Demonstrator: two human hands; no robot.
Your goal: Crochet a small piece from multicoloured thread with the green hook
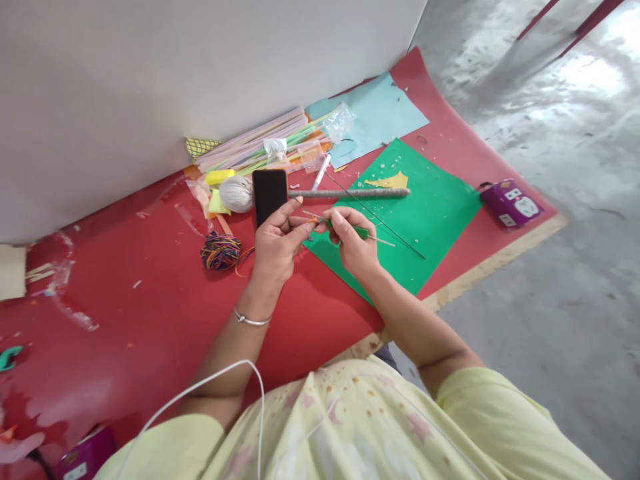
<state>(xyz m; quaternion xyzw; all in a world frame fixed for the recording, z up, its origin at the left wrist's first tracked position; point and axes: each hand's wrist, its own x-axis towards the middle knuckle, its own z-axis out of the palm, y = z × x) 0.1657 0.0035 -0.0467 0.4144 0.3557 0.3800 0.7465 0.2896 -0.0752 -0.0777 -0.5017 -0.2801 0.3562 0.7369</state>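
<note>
A thin green-wrapped wire (350, 230) is pinched between both hands, left hand (277, 245) and right hand (354, 245) closed on it, above the red mat (150, 300); wrapping appears underway, and steady tension is needed next.

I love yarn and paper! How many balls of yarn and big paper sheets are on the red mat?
Balls of yarn: 2, one white, one rainbow
Paper sheets: 2, one green, one light blue
Total: 4
</note>
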